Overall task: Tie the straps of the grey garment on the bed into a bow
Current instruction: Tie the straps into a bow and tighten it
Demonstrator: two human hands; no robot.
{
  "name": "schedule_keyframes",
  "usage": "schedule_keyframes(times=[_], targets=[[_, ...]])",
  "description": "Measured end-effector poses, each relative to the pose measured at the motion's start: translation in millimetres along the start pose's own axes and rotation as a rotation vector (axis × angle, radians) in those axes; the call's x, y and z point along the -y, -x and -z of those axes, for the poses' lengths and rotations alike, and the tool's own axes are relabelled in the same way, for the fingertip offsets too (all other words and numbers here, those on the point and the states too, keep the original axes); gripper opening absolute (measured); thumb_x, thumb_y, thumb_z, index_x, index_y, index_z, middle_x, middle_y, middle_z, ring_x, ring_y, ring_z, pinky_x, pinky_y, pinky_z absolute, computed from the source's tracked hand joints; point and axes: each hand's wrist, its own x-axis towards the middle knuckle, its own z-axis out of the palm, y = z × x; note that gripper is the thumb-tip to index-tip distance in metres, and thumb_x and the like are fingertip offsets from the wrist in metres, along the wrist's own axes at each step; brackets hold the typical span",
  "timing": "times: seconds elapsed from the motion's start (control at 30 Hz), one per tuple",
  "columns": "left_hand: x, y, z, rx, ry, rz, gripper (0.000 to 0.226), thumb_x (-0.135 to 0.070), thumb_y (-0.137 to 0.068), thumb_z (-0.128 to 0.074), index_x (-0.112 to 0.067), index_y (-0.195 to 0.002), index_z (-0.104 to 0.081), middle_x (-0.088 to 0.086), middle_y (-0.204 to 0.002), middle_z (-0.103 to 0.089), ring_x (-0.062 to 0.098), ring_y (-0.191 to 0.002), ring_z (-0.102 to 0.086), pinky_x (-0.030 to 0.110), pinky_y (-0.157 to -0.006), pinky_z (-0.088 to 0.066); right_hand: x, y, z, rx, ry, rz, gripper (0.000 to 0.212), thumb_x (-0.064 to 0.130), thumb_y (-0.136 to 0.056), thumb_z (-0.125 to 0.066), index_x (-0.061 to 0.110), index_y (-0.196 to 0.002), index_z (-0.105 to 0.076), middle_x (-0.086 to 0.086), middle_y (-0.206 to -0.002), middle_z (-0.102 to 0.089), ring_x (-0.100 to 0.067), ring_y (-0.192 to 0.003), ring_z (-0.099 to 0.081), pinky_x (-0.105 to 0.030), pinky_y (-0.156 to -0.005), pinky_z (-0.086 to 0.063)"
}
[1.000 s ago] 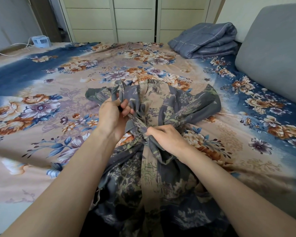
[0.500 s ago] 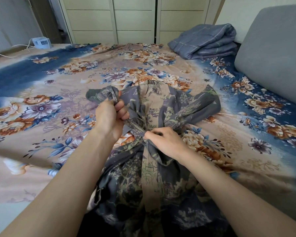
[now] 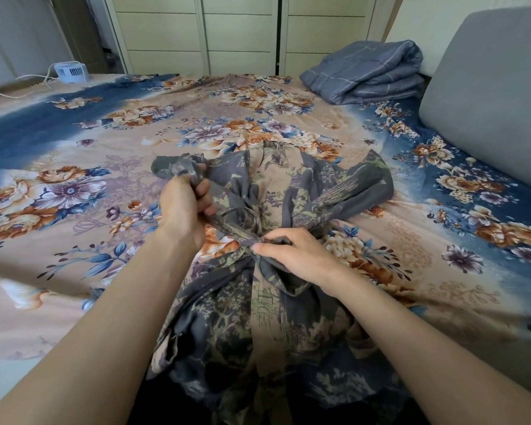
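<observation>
**Strap pulled taut across grey garment at bed's near edge**

At far left corner of the bed [image 3: 74, 271]: small white fan [image 3: 71, 73] with a white cord [image 3: 19, 84] trailing leftward. Spread over the bed: floral bedsheet [image 3: 442, 286], blue and tan with orange blooms.

Left of centre: left hand [image 3: 186, 210], fingers curled tight around a bunched strap end [image 3: 178, 168] whose loose tip fans out above the knuckles toward the far side. From that fist, running down and to the right: narrow grey strap [image 3: 230, 230], stretched straight and taut.

Centre, reaching from mid-bed to the near edge: grey garment [image 3: 258, 332], printed with pale trees and buildings, gathered at the waist, upper part spread toward the far side, skirt draped over the near edge.

Just right of centre: right hand [image 3: 292, 253], thumb and fingers pinched closed on the strap at the gathered waist, palm down, pressed against the fabric. No finished bow visible; only a crossing of straps between both hands.

Far right corner: folded blue-grey quilt [image 3: 365, 75]. Along the right edge: grey padded headboard [image 3: 488, 93]. Beyond the far edge: pale wardrobe doors [image 3: 236, 32].
</observation>
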Motion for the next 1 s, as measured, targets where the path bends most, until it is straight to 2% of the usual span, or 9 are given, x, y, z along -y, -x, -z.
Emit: schedule_keyframes(times=[0.1,0.2,0.3,0.4,0.5,0.6,0.7,0.83,1.0], targets=[[-5.2,-2.5,11.7,-0.13,-0.05,-0.034,0.032,-0.01,-0.098,-0.027,-0.016,-0.1,-0.059,-0.004,-0.064,-0.048,0.011,-0.046,-0.039,0.021,-0.048,-0.036,-2.9,0.6,10.1,0.06,-0.068,-0.031,0.035,0.034,-0.095,-0.067,0.023,-0.128,-0.068,0.015,-0.078,-0.051,0.003,-0.065,-0.048,-0.015,-0.059,-0.035],[-8.0,-1.8,15.6,-0.222,-0.109,-0.053,0.035,-0.007,-0.094,-0.029,-0.015,-0.099,-0.062,-0.002,-0.069,-0.052,0.01,-0.047,-0.047,0.023,-0.055,-0.041,-5.5,0.6,15.0,0.111,-0.095,-0.083,0.039,0.024,-0.099,-0.063,0.018,-0.137,-0.061,0.014,-0.07,-0.038,0.005,-0.042,-0.044,-0.008,-0.04,-0.032],[-7.9,-4.4,22.1,-0.237,-0.218,-0.08,0.037,-0.016,-0.094,-0.03,-0.017,-0.087,-0.066,0.0,-0.065,-0.05,0.015,-0.048,-0.048,0.021,-0.049,-0.048,-3.3,0.6,13.7,0.139,-0.144,-0.1,0.039,0.018,-0.098,-0.062,0.014,-0.137,-0.061,0.005,-0.066,-0.047,-0.002,-0.037,-0.036,-0.016,-0.041,-0.025],[-1.4,-6.3,28.0,-0.216,-0.653,-0.259,0.039,-0.041,-0.09,-0.039,-0.02,-0.078,-0.07,0.002,-0.072,-0.063,0.027,-0.071,-0.058,0.039,-0.07,-0.05,-4.0,-1.8,15.5,0.151,-0.203,-0.122,0.042,0.012,-0.097,-0.058,0.014,-0.139,-0.058,-0.005,-0.071,-0.051,-0.01,-0.045,-0.028,-0.026,-0.046,-0.018],[12.4,-2.5,27.1,-0.05,-1.392,-0.545,0.027,-0.047,-0.082,-0.048,-0.029,-0.075,-0.066,-0.002,-0.088,-0.071,0.03,-0.101,-0.058,0.042,-0.095,-0.04,-3.4,-0.9,16.0,0.167,-0.193,-0.114,0.045,0.01,-0.097,-0.057,0.014,-0.142,-0.056,-0.007,-0.075,-0.054,-0.011,-0.048,-0.028,-0.028,-0.048,-0.019],[19.5,8.7,13.6,0.331,-1.666,-0.632,0.02,-0.045,-0.078,-0.053,-0.031,-0.082,-0.067,-0.012,-0.094,-0.07,0.022,-0.104,-0.056,0.04,-0.095,-0.032,-5.6,-2.0,17.4,0.163,-0.211,-0.112,0.046,0.008,-0.094,-0.056,0.014,-0.14,-0.057,-0.007,-0.074,-0.061,-0.012,-0.052,-0.032,-0.026,-0.048,-0.02],[25.9,16.3,5.9,0.558,-1.732,-0.429,0.032,-0.055,-0.074,-0.048,-0.03,-0.09,-0.062,-0.008,-0.097,-0.072,0.023,-0.1,-0.065,0.04,-0.099,-0.041,-7.7,-2.9,17.7,0.168,-0.215,-0.103,0.037,0.005,-0.092,-0.056,0.013,-0.128,-0.063,-0.007,-0.077,-0.066,-0.013,-0.052,-0.034,-0.025,-0.047,-0.021],[30.9,13.7,10.5,0.582,-1.641,-0.357,0.018,-0.045,-0.089,-0.058,-0.028,-0.093,-0.054,-0.006,-0.09,-0.064,0.028,-0.093,-0.061,0.04,-0.085,-0.05,-10.9,-4.2,17.3,0.162,-0.127,-0.083,0.035,0.008,-0.093,-0.063,0.019,-0.127,-0.064,-0.008,-0.082,-0.068,-0.01,-0.051,-0.038,-0.024,-0.048,-0.028],[34.2,8.3,18.0,0.667,-1.474,-0.274,0.009,-0.028,-0.097,-0.062,-0.02,-0.099,-0.061,-0.008,-0.079,-0.059,0.018,-0.079,-0.056,0.033,-0.073,-0.042,-13.6,-6.1,16.7,0.135,-0.022,0.005,0.033,0.017,-0.095,-0.068,0.017,-0.128,-0.066,-0.004,-0.08,-0.071,0.003,-0.045,-0.049,-0.013,-0.049,-0.038]])
